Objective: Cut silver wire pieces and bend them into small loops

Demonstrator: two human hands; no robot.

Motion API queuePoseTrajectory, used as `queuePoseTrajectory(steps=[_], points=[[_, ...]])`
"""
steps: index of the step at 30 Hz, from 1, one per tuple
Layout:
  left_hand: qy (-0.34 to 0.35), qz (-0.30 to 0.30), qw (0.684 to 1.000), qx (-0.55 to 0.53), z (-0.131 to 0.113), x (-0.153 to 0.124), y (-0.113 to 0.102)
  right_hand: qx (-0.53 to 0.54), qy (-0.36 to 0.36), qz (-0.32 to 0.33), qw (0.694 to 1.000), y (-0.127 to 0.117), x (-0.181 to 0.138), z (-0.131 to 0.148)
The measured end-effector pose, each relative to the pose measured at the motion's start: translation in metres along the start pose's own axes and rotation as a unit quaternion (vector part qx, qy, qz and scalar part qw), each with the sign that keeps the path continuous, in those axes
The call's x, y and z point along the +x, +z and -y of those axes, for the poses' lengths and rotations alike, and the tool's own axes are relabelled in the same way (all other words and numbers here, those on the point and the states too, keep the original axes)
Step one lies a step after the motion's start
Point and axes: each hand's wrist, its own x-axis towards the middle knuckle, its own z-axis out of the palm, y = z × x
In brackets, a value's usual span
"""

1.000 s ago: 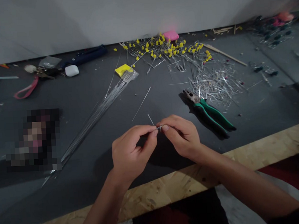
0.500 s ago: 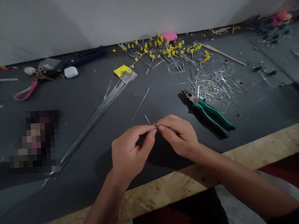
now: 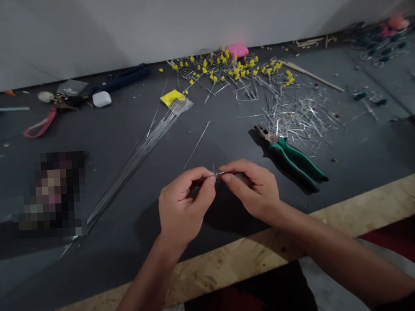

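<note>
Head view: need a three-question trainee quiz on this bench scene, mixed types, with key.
1. Multiple choice. Which tool lies on the bench, to the right of the right hand?
a) scissors
b) green-and-black pliers
c) hammer

2. True or false. The long bundle of thin wires lies clear of both hands.

3. Short answer. What do the left hand and the right hand hold between their fingertips?

Key:
1. b
2. True
3. A thin metal piece; its exact shape is too small to tell.
</note>
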Motion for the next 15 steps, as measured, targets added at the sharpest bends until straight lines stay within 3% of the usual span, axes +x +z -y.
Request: queuePoseTrajectory(steps=[15], points=[[0.02, 0.031, 0.999, -0.012, 0.0026, -0.0004, 0.001, 0.005, -0.012, -0.04, 0.999, 0.0005, 0.0008, -0.0032]])
